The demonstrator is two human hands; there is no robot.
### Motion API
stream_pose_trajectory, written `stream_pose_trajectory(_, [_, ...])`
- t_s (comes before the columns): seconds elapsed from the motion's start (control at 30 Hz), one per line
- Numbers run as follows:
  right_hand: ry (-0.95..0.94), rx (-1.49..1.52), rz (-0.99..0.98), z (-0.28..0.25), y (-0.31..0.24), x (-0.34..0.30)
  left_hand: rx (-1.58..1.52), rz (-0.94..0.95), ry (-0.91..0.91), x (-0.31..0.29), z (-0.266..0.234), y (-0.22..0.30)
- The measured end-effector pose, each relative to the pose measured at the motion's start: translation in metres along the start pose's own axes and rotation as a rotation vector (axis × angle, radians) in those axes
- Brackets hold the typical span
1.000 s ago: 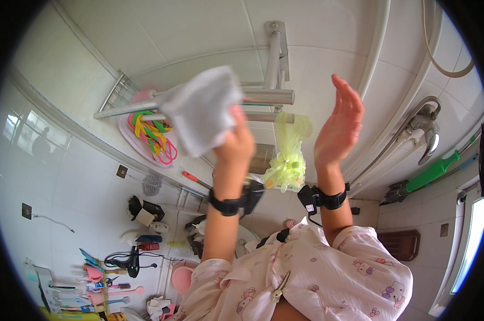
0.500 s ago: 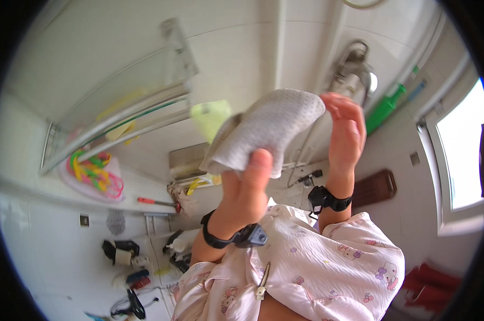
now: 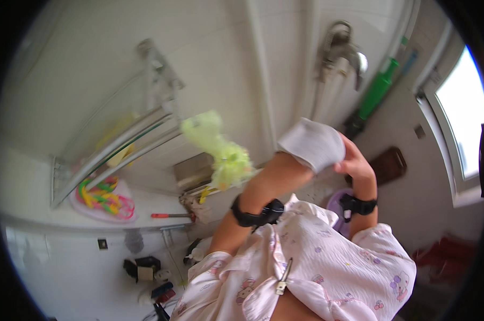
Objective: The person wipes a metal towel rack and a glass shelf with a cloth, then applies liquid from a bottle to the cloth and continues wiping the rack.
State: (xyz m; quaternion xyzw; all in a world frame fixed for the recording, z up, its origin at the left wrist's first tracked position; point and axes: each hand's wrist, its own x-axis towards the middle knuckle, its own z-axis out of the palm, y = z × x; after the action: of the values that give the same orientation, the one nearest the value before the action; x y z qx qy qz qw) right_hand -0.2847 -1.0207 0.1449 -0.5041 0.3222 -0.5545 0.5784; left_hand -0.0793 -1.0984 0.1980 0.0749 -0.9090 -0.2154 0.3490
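From where I stand, the change in the last half second is at the grey-white cloth (image 3: pixel 312 143). A moment ago it stood up from the left hand with the thumb plain across its face; now it drapes over the end of the left hand (image 3: pixel 290 168), which shows only up to the cloth's lower edge. That thumb and those fingers are hidden, so I cannot tell whether the left grip is clenched on the cloth or just covered by it.

The right hand (image 3: pixel 358 163) now comes against the cloth's right edge, fingers bent toward it and partly out of sight. Blur keeps me from saying whether that grip pinches the fabric or only rests there. Either way, I judge the handling of the cloth has become two-handed, with the cloth between the hands, up in front of the printed shirt (image 3: pixel 327 257).

The yellow-green bath puff (image 3: pixel 231 163), partly hidden behind the cloth half a second ago, now shows in full, well to the left of it. Farther left is the glass shelf with its metal rails (image 3: pixel 121 147). Beyond the hands, a green handle (image 3: pixel 378 91) leans by the shower tap (image 3: pixel 341 59), and a purple basin (image 3: pixel 335 208) shows beside the right forearm.
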Motion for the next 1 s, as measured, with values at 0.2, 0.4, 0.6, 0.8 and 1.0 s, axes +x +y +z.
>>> stream_pose_trajectory(0.2, [-0.126,-0.027,-0.096,-0.025,0.037,0.008,-0.132,-0.133,0.058,-0.029,0.015,-0.006])
stream_pose_trajectory(0.4, [-0.531,0.269,-0.184,-0.021,0.065,0.032,0.107,-0.200,-0.117,-0.072,0.038,-0.037])
stream_pose_trajectory(0.6, [-0.409,-0.160,-0.281,-0.016,0.046,0.050,-0.053,-0.448,0.275,-0.078,0.044,-0.040])
stream_pose_trajectory(0.8, [-0.530,0.215,-0.277,-0.022,0.036,0.042,-0.079,-0.572,0.407,-0.078,0.035,-0.041])
stream_pose_trajectory(1.0, [-0.037,-0.249,-0.180,-0.015,0.047,0.043,-0.137,-0.465,0.399,-0.070,0.023,-0.030])
